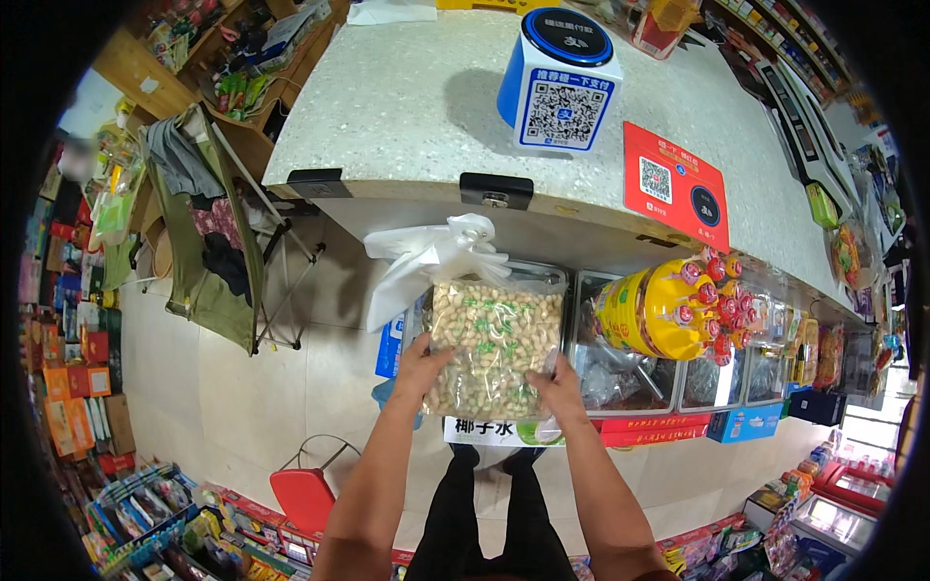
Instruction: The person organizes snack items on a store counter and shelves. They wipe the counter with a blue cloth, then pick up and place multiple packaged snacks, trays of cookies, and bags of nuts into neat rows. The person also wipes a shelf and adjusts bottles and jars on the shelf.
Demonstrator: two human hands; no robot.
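A clear plastic bag of pistachio-like nuts (494, 348), printed in green, lies flat before me over a clear-lidded bin. My left hand (423, 363) grips its left edge, thumb on top. At the right edge, my right hand (558, 385) holds it the same way. Just beyond the bag's far edge is a crumpled white plastic bag (443, 254). To the right, a yellow tub of lollipops (647, 309) rests on the neighbouring bins. The fingers under the nut bag are hidden.
The speckled counter (392, 94) carries a blue and white payment stand (563, 87) and a red card (676, 185). A folding chair with clothes (207, 232) stands left, a red stool (304, 501) lower left. Clear-lidded bins (625, 385) run rightward along the counter.
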